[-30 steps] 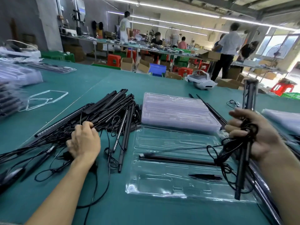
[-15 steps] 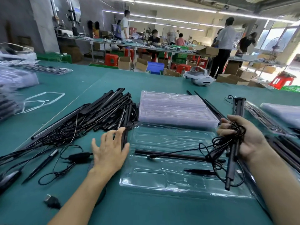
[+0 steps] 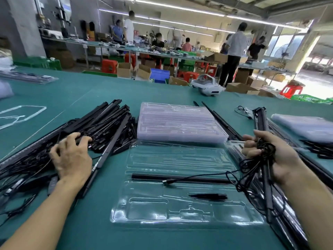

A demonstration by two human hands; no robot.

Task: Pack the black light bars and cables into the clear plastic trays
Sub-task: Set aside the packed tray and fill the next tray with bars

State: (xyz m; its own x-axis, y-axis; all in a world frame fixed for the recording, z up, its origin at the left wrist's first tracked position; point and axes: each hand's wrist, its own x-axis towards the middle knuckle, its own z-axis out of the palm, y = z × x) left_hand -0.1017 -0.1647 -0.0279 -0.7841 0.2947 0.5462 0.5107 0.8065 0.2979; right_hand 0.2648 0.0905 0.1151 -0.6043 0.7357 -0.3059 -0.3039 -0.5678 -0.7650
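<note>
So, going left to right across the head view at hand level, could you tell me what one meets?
The left hand in the pile of loose light bars and cables, open clear tray, right hand gripping a light bar with coiled cable, clear plastic stack.

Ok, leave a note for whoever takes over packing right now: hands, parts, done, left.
Left hand rests on the pile of bars and cables; grip unclear.
Right hand grips a bar with coiled cable.
Front tray holds one long bar and a short black piece.
Left to do: seat the held bar and cable, then pack the pile into the tray stack.
</note>
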